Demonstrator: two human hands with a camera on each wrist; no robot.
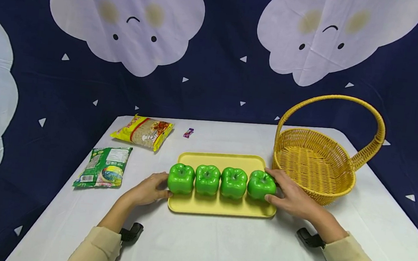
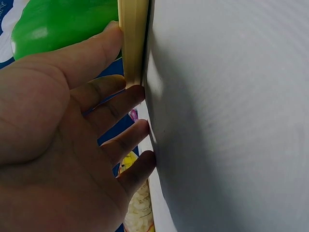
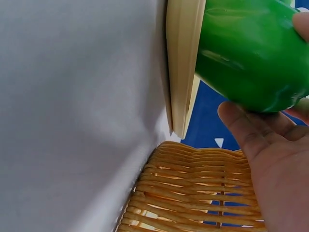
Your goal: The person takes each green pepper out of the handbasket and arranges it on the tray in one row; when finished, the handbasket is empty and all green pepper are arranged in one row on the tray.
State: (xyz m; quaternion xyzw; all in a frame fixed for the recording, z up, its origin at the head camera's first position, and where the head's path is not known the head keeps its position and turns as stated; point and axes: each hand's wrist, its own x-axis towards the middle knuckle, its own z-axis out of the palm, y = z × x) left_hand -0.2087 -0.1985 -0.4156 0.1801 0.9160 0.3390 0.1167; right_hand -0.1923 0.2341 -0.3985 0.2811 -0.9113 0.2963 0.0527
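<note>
Several glossy green bell peppers stand in a row on a yellow rectangular tray (image 1: pixel 220 208). With thumb and fingers spread around its sides, my right hand (image 1: pixel 293 195) grips the rightmost bell pepper (image 1: pixel 260 185), which still sits over the tray in the head view. At the other end, my left hand (image 1: pixel 150 190) is beside the leftmost bell pepper (image 1: pixel 181 179). In the left wrist view its fingers are spread and loosely bent, the thumb (image 2: pixel 91 53) at the tray's rim (image 2: pixel 133 43) and the other fingertips low at the tabletop.
Just right of the tray stands a yellow wicker basket (image 1: pixel 333 193) with a tall arched handle. A yellow food bag (image 1: pixel 144 132) and a green packet (image 1: pixel 105 167) lie at the left. Behind the tray is a small purple wrapped candy (image 1: pixel 188 132). White cloth covers the table (image 1: pixel 216 249).
</note>
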